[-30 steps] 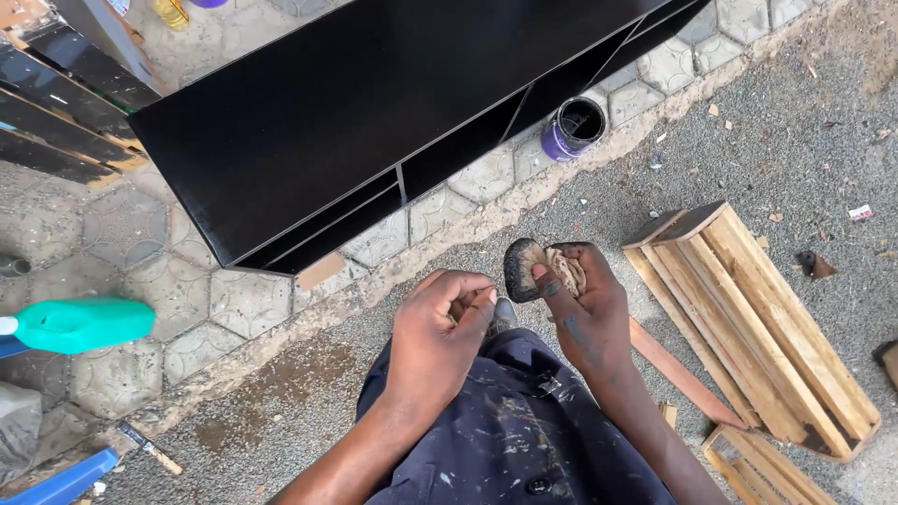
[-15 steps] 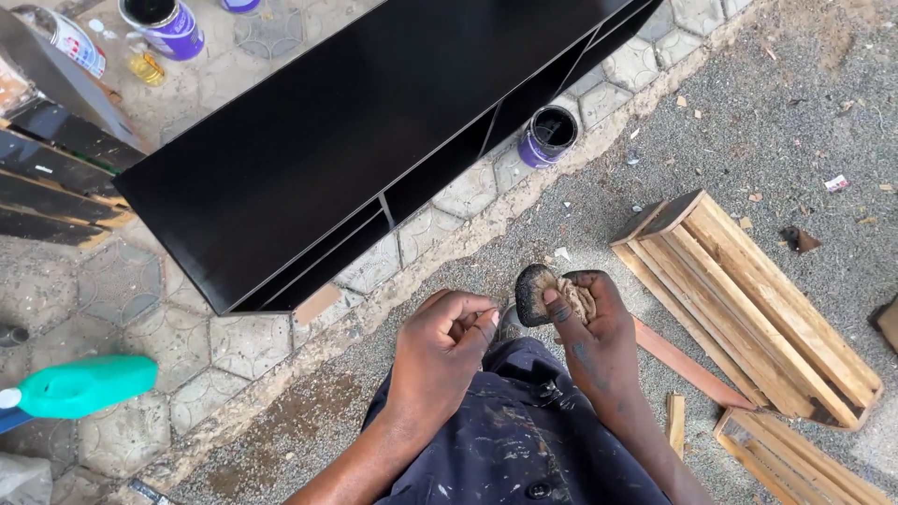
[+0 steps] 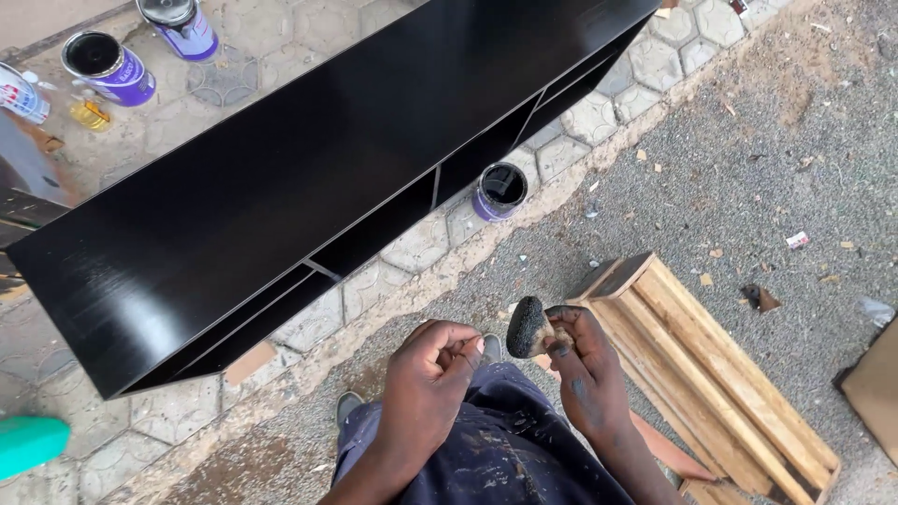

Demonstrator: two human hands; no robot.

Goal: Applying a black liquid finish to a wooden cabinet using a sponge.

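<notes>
Head cam, looking down. Right hand (image 3: 582, 369) grips a dark sponge (image 3: 527, 327) btwn thumb and fingertips (image 3: 559, 347), closed on it, held up in front of the body just above the lap. Sponge is black w/ paint on the outer face, lighter core showing near the thumb. Fingertips paint-stained.

Left hand (image 3: 426, 369) is loosely curled into a fist, fingers folded to palm, just beside the sponge but not touching it. Can't tell if anything is inside; nothing visible sticks out.

Both hands sit over paint-spattered dark trousers (image 3: 486, 449). A shoe toe (image 3: 350, 406) shows at left of the knee, another (image 3: 492, 347) btwn the hands.

Ahead: long black shelf unit (image 3: 309, 159) lying across hex pavers (image 3: 94, 449), open compartments facing the person, dividers visible. Surface matte black w/ faint streaks at the near-left end.

Open paint can (image 3: 500, 190), purple label, dark inside, stands on the pavers just beside the unit's open front, well ahead of the hands. Two more cans top-left behind the unit: one open (image 3: 108, 67), one lidded (image 3: 180, 25). Small yellow bottle (image 3: 91, 114) near the open one.

Right of the person: bare wood frame (image 3: 711, 365) of slats lying on gravel (image 3: 767, 150), one end cap painted black. Reddish strip (image 3: 666, 447) pokes out under the right forearm. Teal object (image 3: 30, 444) at the left edge, cut off. Brown board corner (image 3: 870, 388) at the right edge.
</notes>
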